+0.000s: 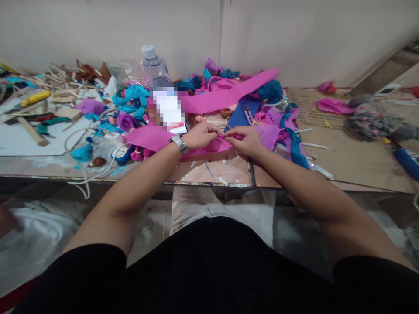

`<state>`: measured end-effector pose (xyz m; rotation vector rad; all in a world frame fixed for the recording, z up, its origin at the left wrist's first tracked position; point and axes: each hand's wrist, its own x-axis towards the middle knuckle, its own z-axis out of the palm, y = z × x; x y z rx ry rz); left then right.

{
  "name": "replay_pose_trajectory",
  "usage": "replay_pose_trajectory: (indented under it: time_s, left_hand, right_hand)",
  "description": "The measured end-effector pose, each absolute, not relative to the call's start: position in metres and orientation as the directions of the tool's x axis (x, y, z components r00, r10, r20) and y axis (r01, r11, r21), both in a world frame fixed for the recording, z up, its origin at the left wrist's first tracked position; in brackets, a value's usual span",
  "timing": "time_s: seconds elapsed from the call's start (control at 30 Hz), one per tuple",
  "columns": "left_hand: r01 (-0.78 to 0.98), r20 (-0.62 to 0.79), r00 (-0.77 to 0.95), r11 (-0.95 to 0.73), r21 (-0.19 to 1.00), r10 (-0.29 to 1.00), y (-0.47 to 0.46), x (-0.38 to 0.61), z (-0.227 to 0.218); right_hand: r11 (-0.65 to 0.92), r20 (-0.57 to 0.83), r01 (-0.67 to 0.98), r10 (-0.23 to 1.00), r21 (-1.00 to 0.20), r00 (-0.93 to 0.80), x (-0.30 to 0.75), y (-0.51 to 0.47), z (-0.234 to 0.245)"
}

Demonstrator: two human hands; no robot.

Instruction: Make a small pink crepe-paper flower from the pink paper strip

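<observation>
We note the left hand (200, 136) and the right hand (248, 140) meeting at the middle of the table edge (209, 183), fingertips nearly touching. Both are closed in a pinch on the same pink paper strip (153, 138), which runs leftward from the grip, passing under the left wrist, and lies flat on the table. The left wrist carries a metal watch (179, 143). The piece between the fingers looks bunched or folded; we cannot tell how many layers. Just beyond the hands, a blue sheet (240, 114) lies on the table with small thread snips (249, 116) resting on it. A second, longer pink band (229, 93) stretches diagonally behind it, rising toward the wall. Behind the left hand there is a blurred rectangular patch, with a clear water bottle (153, 64) standing farther back near the wall. To the left we record a heap of teal and purple scraps, among them a finished purple paper flower (126, 121), and, farther left, wooden sticks (32, 131) on a white sheet. A white cable (83, 174) loops over the front edge. To the right, teal strips (294, 146) lie beside the right hand, then bare cardboard (347, 157), and, well apart, a grey bundle (369, 122) with pink dots.
</observation>
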<state>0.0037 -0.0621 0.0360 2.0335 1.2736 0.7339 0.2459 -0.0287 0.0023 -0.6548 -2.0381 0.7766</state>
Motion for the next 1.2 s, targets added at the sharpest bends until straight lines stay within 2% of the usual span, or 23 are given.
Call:
replay_pose_trajectory:
  time_s: [0.27,0.5,0.83,1.2]
  left_hand:
    - [0.585,0.166,0.406,-0.395,0.708,0.899,-0.0601,0.0006,0.0368]
    - [0.649,0.167,0.376,-0.388,0.654,0.911,-0.059,0.0006,0.0369]
    - [0.576,0.174,0.391,-0.388,0.72,0.904,-0.0654,0.0043,0.0441]
    - [0.508,0.184,0.4,-0.385,0.771,0.898,-0.0639,0.0064,0.0385]
  right_hand:
    - [0.739,0.581,0.152,0.624,-0.657,-0.522,0.2483,-0.0264,0.0049]
    - [0.742,0.601,0.113,0.613,-0.661,-0.513,0.2475,-0.024,0.0026]
    - [0.733,0.597,0.134,0.633,-0.667,-0.492,0.2472,-0.0224,-0.0003]
    - [0.791,0.625,0.196,0.586,-0.579,-0.516,0.249,-0.0277,0.0075]
